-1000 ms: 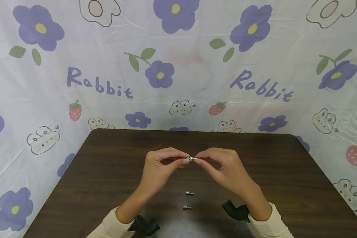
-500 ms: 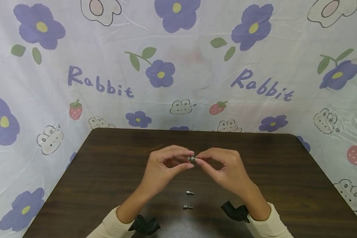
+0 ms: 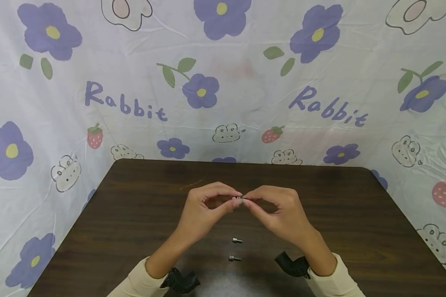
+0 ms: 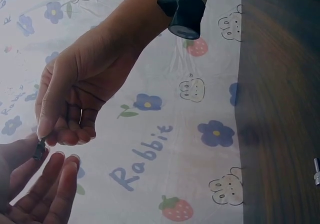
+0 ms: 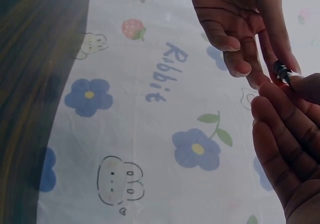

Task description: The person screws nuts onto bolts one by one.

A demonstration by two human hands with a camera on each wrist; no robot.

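Note:
A small metal screw (image 3: 237,198) with rings or a nut along its shank is held above the table between both hands. My right hand (image 3: 288,210) pinches its thin end between thumb and index finger. At the other end, the thumb and index finger of my left hand (image 3: 202,210) close on the thicker part. The left wrist view has the dark screw (image 4: 39,150) between the fingertips; the right wrist view shows its ringed part (image 5: 283,71). Fingertips cover some of it. Below the hands, two similar screws lie on the table, an upper screw (image 3: 237,240) and a lower screw (image 3: 235,258).
The dark wood-grain table (image 3: 134,231) ends at a printed cloth backdrop (image 3: 241,99). Black wrist devices sit on the left wrist (image 3: 181,281) and the right wrist (image 3: 292,264). A thin thread-like strand (image 3: 193,184) lies near the far side.
Half a second ago my left thumb and index finger stood apart around the screw; now they have closed on it again. The right hand kept its pinch. Both table screws stayed put.

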